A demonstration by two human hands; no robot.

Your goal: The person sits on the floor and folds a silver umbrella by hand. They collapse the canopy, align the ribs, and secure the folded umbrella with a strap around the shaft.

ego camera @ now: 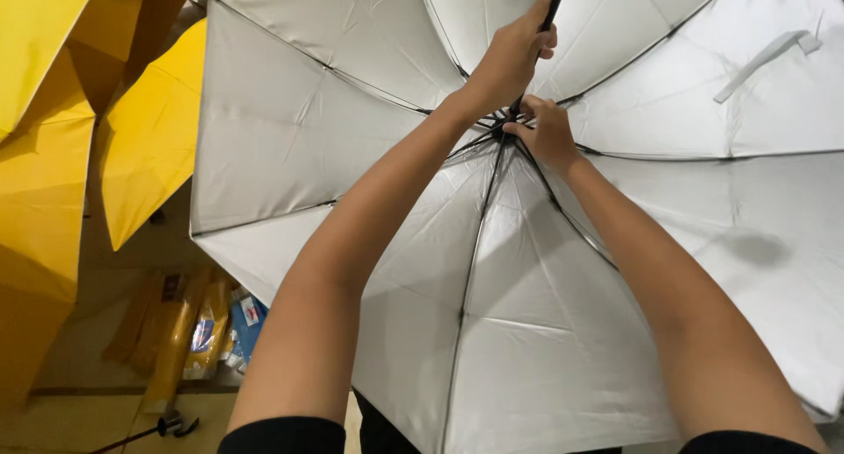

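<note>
A large open umbrella fills most of the view, its silver-grey inner lining and black ribs facing me. My left hand is wrapped around the black shaft above the hub. My right hand pinches the hub where the ribs meet, fingers closed on it. Both forearms reach up and away from me. A white fabric strap hangs on the lining at the upper right.
Open yellow umbrellas stand at the left. Several yellow wrapped folded umbrellas and a blue packet lie on the floor below. A dark handle lies at the bottom left.
</note>
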